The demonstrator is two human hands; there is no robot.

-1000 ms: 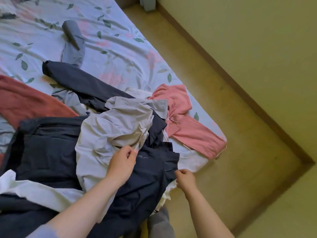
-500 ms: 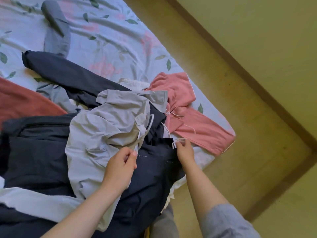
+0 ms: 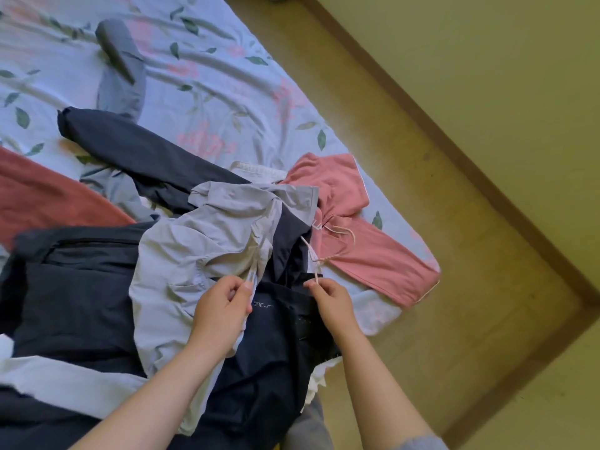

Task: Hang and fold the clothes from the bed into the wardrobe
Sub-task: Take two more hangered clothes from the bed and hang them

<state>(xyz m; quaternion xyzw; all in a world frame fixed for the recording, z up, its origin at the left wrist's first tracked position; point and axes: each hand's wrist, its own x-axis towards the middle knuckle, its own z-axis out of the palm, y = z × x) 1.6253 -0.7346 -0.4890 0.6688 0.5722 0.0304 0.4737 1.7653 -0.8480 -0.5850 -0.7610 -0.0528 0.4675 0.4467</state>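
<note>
On a bed (image 3: 211, 92) spread with a pale blue sheet printed with leaves and pink flowers, a heap of clothes covers the near edge, beside a yellowish wooden floor (image 3: 454, 254). Largest in the heap is a dark navy jacket (image 3: 266, 368) with small pale lettering on its front, one sleeve stretched towards the bed's middle. A crumpled light grey thin-fabric jacket (image 3: 194, 261) lies on top of it. A rust-red garment (image 3: 48, 203) runs off the left edge, a salmon-pink soft garment (image 3: 367, 258) lies along the right edge by the near corner, and a grey sleeve (image 3: 120, 76) lies farther up the sheet. Both bare forearms reach in from below. The left hand (image 3: 220, 310) is curled, thumb and fingers pinching a flat white drawstring (image 3: 251, 274) that comes out of the grey jacket's gathered fabric. The right hand (image 3: 334, 302), just beside it over the navy jacket, pinches a thin white cord (image 3: 308, 251) that leads up towards the pink garment; which piece it belongs to cannot be told.
</note>
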